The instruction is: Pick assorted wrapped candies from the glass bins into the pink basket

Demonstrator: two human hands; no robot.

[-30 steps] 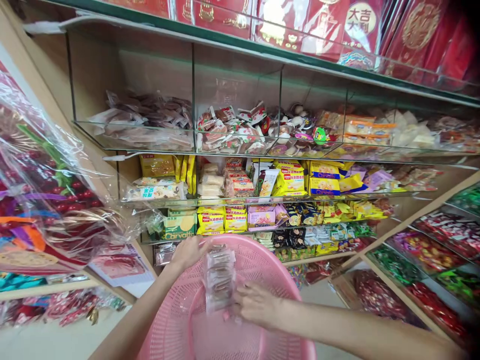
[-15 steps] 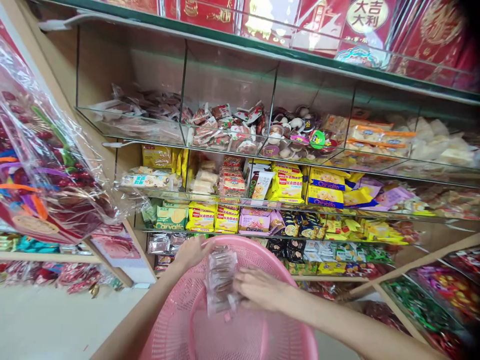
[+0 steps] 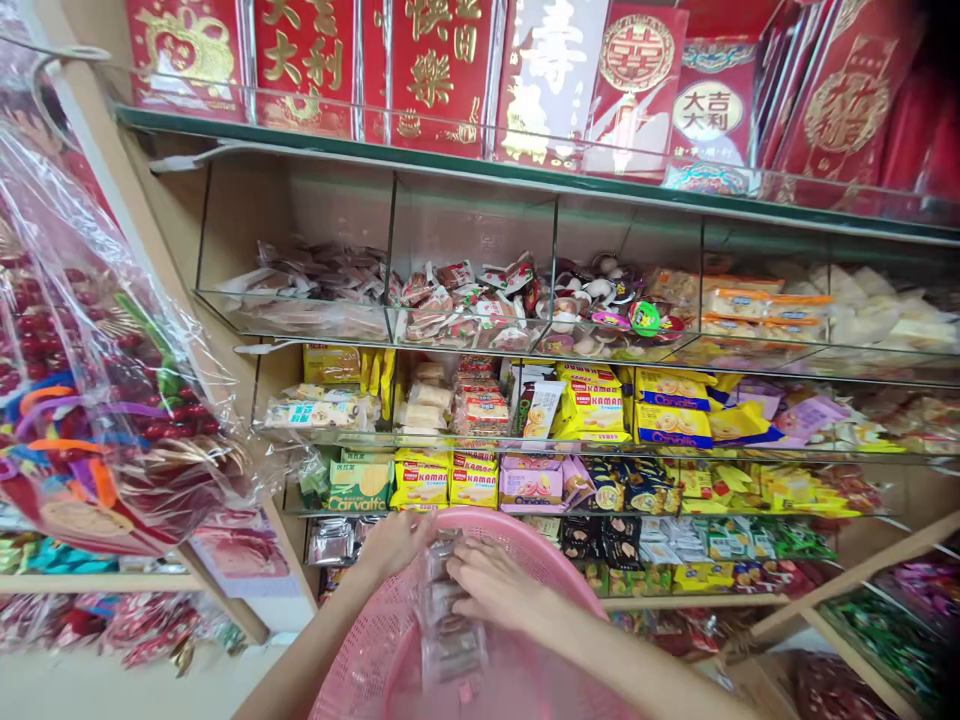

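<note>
A pink perforated plastic basket is in front of me at the bottom of the view. My left hand is closed at its far left rim, the fingertips partly hidden behind the rim. Inside the basket, a strip of small brownish snacks in clear wrapping runs lengthwise from near the left hand. My right hand reaches in from the right, its bent fingers closed over the upper part of this strip. A small pink bit shows near the strip's lower end.
Glass-fronted shelves ahead hold yellow Kaman packs, green Carvalfo packs and loose wrapped sweets. Red envelopes stand along the top. At left hangs a plastic-wrapped bundle; a slanted wooden divider crosses at right.
The view has tilted upward, so the shelves sit lower and more red envelopes show. My right hand has moved from beside the wrapped strip onto its upper part. The left hand stays at the rim.
</note>
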